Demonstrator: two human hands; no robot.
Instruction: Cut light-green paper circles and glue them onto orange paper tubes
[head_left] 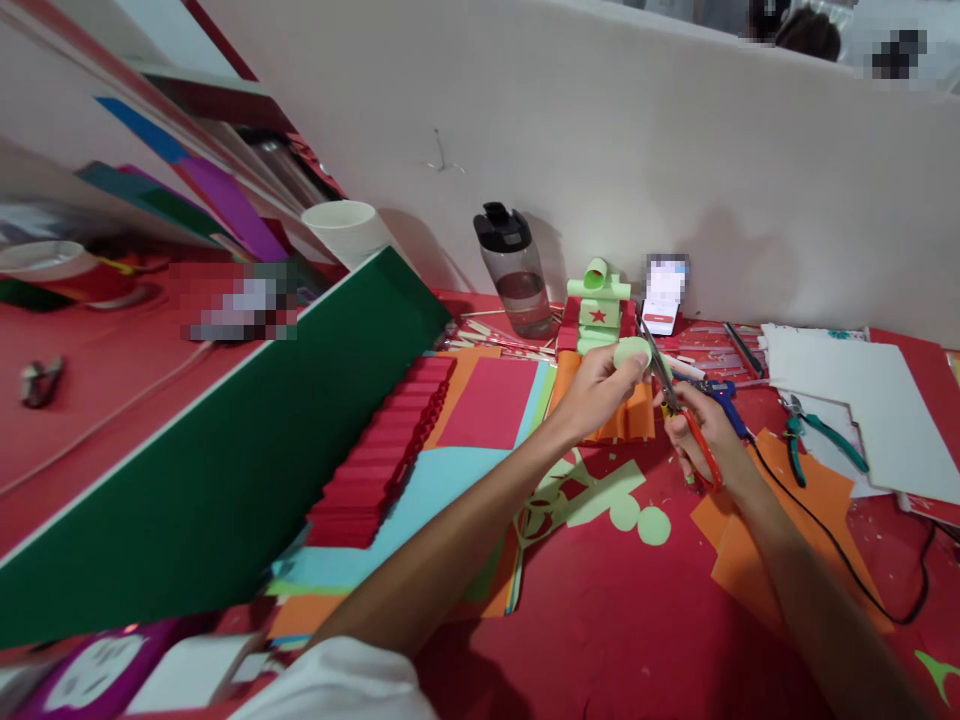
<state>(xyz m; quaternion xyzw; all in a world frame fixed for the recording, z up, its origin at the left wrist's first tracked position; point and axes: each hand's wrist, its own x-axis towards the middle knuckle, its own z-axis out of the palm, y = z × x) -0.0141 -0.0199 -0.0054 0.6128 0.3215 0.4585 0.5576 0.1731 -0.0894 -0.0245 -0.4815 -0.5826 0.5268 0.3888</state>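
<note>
Pinched in my left hand (607,385) is a light green paper circle (630,352). My right hand (697,420) grips red-handled scissors (694,430), whose blades point up and away beside the circle's right edge. Whether the blades touch the paper I cannot tell. Two more light green paper circles (654,526) lie on the red table below my hands, alongside green paper offcuts (570,490). Just behind my left hand stands a green paper model (598,312) with a red star.
A water bottle (517,270) and a propped phone (664,292) stand along the white wall. Coloured sheets and folded red paper (382,450) lie left, beside a green divider (225,460). Pliers (825,440), a blue glue gun (726,402) with its cord and orange paper (780,520) lie right.
</note>
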